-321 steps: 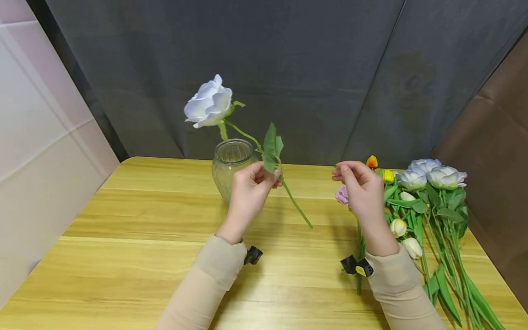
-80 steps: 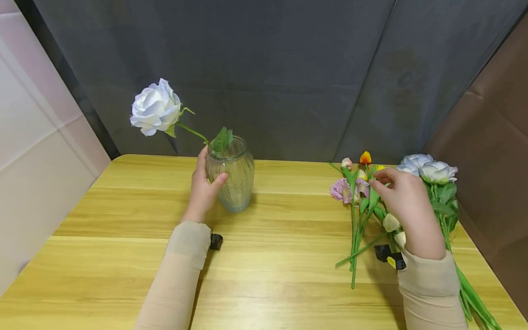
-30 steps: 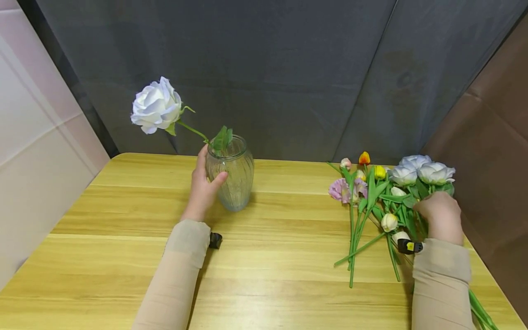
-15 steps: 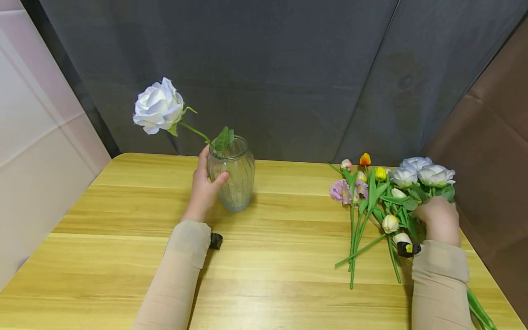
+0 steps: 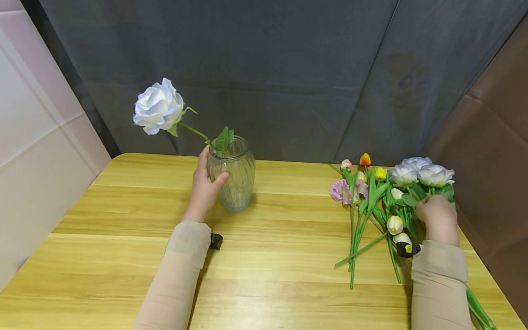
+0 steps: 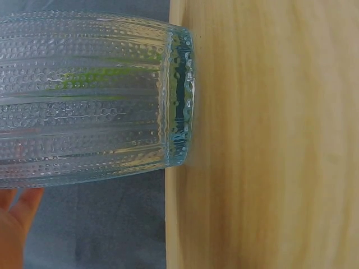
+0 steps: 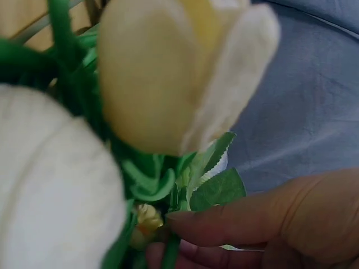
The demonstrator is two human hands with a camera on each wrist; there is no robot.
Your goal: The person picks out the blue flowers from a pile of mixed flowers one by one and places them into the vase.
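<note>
My left hand (image 5: 203, 190) grips the ribbed clear glass vase (image 5: 237, 183) from its left side, thumb across the front. The vase stands upright on the table, and its base (image 6: 180, 95) rests on the wood in the left wrist view. One pale blue-white artificial rose (image 5: 158, 106) leans left out of the vase's mouth, leaves at the rim. At the right, my right hand (image 5: 438, 217) reaches into the flower pile below several pale blue roses (image 5: 435, 175). In the right wrist view its thumb and fingers pinch a green flower stem (image 7: 170, 251); which bloom it bears is hidden.
Left of my right hand lie cream tulips (image 5: 394, 225), a yellow tulip (image 5: 380, 173), an orange tulip (image 5: 365, 159) and purple flowers (image 5: 340, 191), stems crossing on the wooden table (image 5: 288, 256). A grey cloth (image 5: 264, 82) hangs behind.
The rose, earlier held in my left hand, now stands in the vase, which that hand grips. My right hand moved right into the pile; a cream tulip beside it shifted slightly right.
</note>
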